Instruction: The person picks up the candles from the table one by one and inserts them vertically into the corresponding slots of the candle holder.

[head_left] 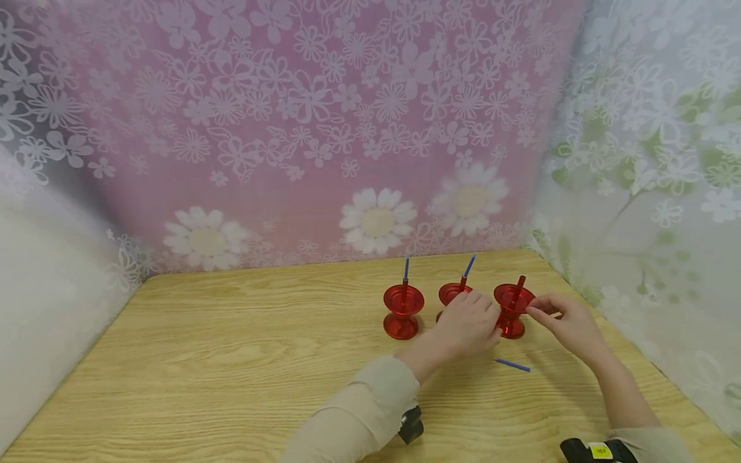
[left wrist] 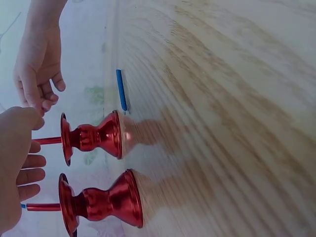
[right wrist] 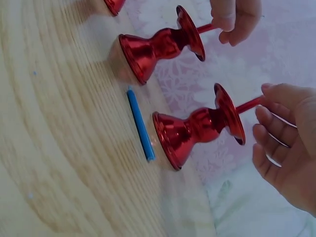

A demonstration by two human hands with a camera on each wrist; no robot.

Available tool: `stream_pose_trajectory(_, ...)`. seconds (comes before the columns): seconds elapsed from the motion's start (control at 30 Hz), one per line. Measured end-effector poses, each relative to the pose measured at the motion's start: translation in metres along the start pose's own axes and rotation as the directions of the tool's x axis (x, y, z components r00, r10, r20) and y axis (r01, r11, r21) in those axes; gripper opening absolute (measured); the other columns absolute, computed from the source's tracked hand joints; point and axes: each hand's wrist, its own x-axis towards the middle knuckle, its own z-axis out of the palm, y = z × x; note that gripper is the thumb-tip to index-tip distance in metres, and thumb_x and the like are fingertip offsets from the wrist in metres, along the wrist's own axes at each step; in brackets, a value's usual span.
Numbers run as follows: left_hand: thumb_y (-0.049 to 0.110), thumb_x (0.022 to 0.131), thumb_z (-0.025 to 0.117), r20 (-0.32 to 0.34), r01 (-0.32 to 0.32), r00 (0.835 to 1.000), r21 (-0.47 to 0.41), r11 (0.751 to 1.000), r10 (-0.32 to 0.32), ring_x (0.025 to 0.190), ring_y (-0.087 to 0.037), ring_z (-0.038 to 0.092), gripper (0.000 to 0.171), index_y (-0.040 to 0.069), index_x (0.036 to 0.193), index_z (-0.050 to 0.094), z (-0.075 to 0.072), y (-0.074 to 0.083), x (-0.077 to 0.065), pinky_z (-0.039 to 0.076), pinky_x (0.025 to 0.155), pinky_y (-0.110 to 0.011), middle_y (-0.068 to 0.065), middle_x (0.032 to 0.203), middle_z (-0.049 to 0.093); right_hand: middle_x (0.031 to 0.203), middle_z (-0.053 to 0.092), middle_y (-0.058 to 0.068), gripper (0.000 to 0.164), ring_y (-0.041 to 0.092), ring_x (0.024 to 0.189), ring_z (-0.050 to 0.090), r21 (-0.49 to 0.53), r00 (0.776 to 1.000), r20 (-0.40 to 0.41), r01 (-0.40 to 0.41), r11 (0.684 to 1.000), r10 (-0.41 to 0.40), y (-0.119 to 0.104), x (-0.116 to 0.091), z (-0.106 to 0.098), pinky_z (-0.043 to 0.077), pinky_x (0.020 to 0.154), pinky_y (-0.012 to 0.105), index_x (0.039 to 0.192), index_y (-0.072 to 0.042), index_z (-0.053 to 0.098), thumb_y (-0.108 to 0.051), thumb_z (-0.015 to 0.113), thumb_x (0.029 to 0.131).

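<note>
A red metal candle holder (head_left: 512, 311) with a thin upright tube stands on the right; no candle shows in its tube. My right hand (head_left: 570, 321) is beside its dish, fingers loosely bent, with nothing visible in them. In the head view my left hand (head_left: 470, 323) partly hides the middle candle holder (head_left: 451, 292), whose tube bears a blue candle (head_left: 470, 265). The left wrist view shows the fingers of that hand (left wrist: 15, 165) relaxed around no object. Whether either hand touches a tube cannot be told. A loose blue candle (right wrist: 140, 126) lies before the right holder.
On the left stands a third red candle holder (head_left: 401, 326), its blue candle (head_left: 406, 268) upright in the tube. All stand on a wood-grain table (head_left: 231, 360). Flowered pink cloth (head_left: 289, 128) rises behind, and a pale flowered cloth (head_left: 654, 225) borders the right side.
</note>
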Motion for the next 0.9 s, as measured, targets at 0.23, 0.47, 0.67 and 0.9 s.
stream_pose_trajectory(0.23,0.045,0.092,0.046,0.121,0.029,0.992,-0.009,1.0,-0.028,0.097,-0.008,0.045,0.028,0.023,0.105,0.057,0.003,0.013,0.017,0.036,0.087,-0.022,0.01,0.1,0.05,0.095,0.063,0.011,0.024,0.007,0.078,0.053,0.047,0.973,0.217,-0.091,0.995,0.079,0.018,-0.006,-0.001,0.045,0.063,0.028,0.103,0.0,0.063,-0.021,0.059,0.091)
stream_pose_trajectory(0.47,0.05,0.092,0.044,0.187,0.076,0.98,-0.011,0.997,-0.072,0.106,-0.009,0.043,0.035,0.025,0.114,0.055,0.01,0.019,0.028,0.032,0.094,-0.024,0.01,0.109,0.049,0.088,0.062,0.007,0.023,0.007,0.078,0.055,0.118,0.944,0.322,-0.113,0.987,0.07,0.032,-0.009,0.011,0.046,0.064,0.027,0.102,0.0,0.062,-0.018,0.063,0.088)
stream_pose_trajectory(0.67,0.05,0.093,0.042,0.229,0.1,0.969,-0.01,0.995,-0.095,0.111,-0.008,0.04,0.037,0.026,0.119,0.051,0.015,0.021,0.03,0.029,0.097,-0.025,0.011,0.114,0.047,0.087,0.058,0.005,0.023,0.007,0.077,0.053,0.189,0.887,0.461,-0.111,0.976,0.012,0.042,-0.009,0.023,0.046,0.065,0.024,0.099,0.003,0.06,-0.014,0.066,0.085)
stream_pose_trajectory(0.9,0.052,0.092,0.042,0.219,0.096,0.971,0.016,0.995,-0.097,0.107,-0.007,0.039,0.035,0.027,0.116,0.051,0.015,0.022,0.032,0.03,0.094,-0.025,0.012,0.109,0.045,0.084,0.054,0.005,0.028,0.008,0.073,0.047,0.168,0.849,0.528,-0.12,0.979,0.013,0.038,-0.009,0.027,0.043,0.062,0.023,0.097,0.004,0.059,-0.013,0.072,0.079)
